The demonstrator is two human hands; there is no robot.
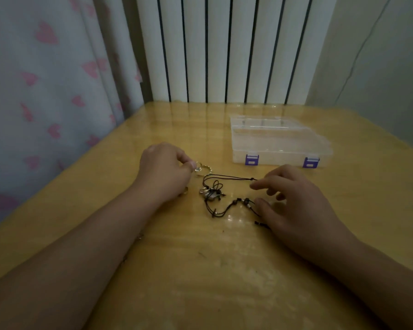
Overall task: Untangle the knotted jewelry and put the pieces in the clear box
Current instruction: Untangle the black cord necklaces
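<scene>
We find no readable brand, label or writing on any item. We count one clear box (280,144), lid shut, with two purple latches (251,160) on its near side, standing on the wooden table (200,270) beyond the right hand. We count one tangle of black cord (215,194) with small beads and a metal charm, lying on the table between the two hands; how many separate pieces it contains we cannot tell. The left hand (163,171) pinches a silver ring (200,168) between thumb and forefinger at the tangle's upper left edge. The right hand (293,201) rests on the table with fingers loosely spread, its fingertips touching cord ends, gripping nothing. A heart-print curtain (45,91) hangs left.
</scene>
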